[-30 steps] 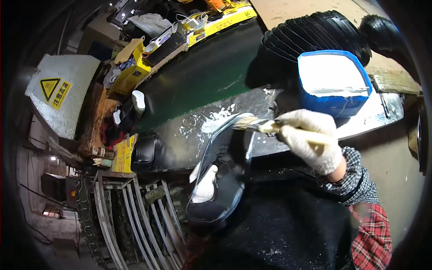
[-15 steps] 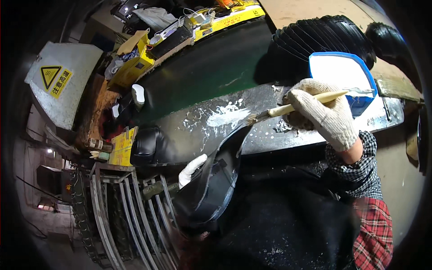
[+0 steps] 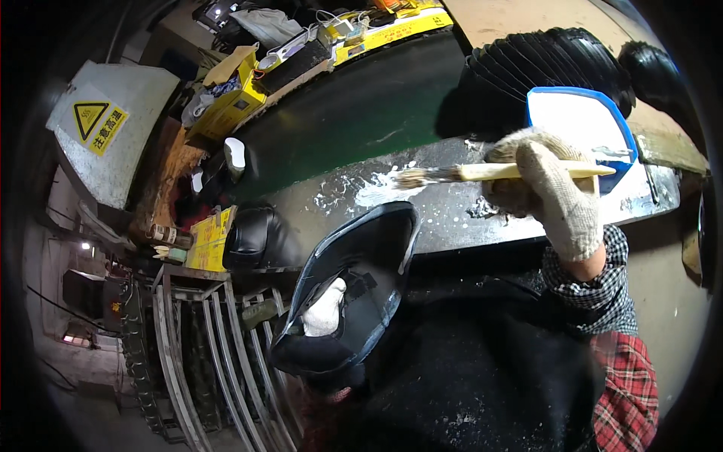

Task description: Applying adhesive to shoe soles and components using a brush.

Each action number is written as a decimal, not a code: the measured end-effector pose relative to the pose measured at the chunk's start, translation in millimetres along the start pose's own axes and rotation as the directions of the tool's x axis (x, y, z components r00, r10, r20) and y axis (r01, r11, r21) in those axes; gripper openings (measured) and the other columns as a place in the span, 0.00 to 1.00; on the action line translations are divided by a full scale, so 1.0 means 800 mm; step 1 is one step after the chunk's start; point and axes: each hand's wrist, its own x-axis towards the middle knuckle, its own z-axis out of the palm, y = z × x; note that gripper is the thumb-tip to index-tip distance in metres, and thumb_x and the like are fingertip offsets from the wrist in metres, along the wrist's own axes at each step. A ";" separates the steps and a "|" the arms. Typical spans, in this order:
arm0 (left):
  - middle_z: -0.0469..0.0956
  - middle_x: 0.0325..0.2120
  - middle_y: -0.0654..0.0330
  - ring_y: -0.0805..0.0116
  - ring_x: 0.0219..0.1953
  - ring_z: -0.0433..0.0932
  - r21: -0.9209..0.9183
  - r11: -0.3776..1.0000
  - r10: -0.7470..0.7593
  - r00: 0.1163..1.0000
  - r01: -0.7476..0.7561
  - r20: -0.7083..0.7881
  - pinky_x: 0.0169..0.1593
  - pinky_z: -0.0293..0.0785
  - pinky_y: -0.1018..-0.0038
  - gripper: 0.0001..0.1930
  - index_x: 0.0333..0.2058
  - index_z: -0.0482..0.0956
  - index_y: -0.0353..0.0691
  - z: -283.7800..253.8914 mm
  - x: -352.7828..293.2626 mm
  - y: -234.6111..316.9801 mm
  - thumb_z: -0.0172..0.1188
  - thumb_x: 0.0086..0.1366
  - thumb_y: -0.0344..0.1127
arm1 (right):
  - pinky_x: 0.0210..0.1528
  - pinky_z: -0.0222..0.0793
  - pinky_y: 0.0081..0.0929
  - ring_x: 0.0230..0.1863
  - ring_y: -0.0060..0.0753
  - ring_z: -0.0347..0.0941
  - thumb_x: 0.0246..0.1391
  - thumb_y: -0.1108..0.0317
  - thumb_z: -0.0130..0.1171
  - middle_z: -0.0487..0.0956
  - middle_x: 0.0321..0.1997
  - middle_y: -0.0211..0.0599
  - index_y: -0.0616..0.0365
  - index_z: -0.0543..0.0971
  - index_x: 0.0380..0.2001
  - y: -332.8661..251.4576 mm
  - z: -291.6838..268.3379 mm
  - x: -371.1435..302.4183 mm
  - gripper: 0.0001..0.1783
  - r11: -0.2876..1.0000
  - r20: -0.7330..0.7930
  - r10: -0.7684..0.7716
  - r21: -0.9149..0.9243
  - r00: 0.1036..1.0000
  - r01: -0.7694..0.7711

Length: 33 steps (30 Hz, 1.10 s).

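Black shoe upper: right at the bench's near edge, mouth up, presumably for easy access.
Left hand: clamped on it, gloved tip inside, seemingly steadying.
Right hand: fingers closed round the brush, bristles just off the upper's rim!

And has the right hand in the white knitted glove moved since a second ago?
Yes: the right hand has moved up the picture, toward the blue, angular, open-topped tub.
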 end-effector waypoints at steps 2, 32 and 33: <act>0.82 0.39 0.54 0.67 0.36 0.81 -0.007 1.000 -0.003 1.000 0.003 0.004 0.46 0.78 0.75 0.13 0.48 0.76 0.31 0.000 0.000 -0.004 0.53 0.66 0.27 | 0.27 0.70 0.14 0.25 0.19 0.76 0.60 0.65 0.59 0.82 0.28 0.35 0.64 0.80 0.37 -0.003 0.007 -0.002 0.11 0.999 0.101 0.021 -0.037 0.995 -0.017; 0.82 0.40 0.52 0.64 0.40 0.82 0.090 0.995 0.049 0.994 -0.040 -0.096 0.48 0.77 0.74 0.14 0.46 0.79 0.31 0.013 -0.026 -0.002 0.57 0.60 0.22 | 0.27 0.69 0.14 0.24 0.17 0.75 0.64 0.66 0.55 0.81 0.24 0.34 0.63 0.80 0.35 0.086 -0.027 -0.018 0.11 0.972 0.110 0.231 -0.065 0.967 -0.225; 0.82 0.40 0.51 0.64 0.40 0.82 0.089 0.995 0.043 0.995 -0.035 -0.089 0.48 0.77 0.74 0.14 0.46 0.79 0.31 0.015 -0.023 -0.005 0.58 0.60 0.22 | 0.27 0.70 0.15 0.25 0.18 0.75 0.64 0.66 0.53 0.81 0.25 0.35 0.64 0.79 0.37 0.084 -0.028 -0.018 0.11 0.983 0.061 0.181 -0.030 0.982 -0.180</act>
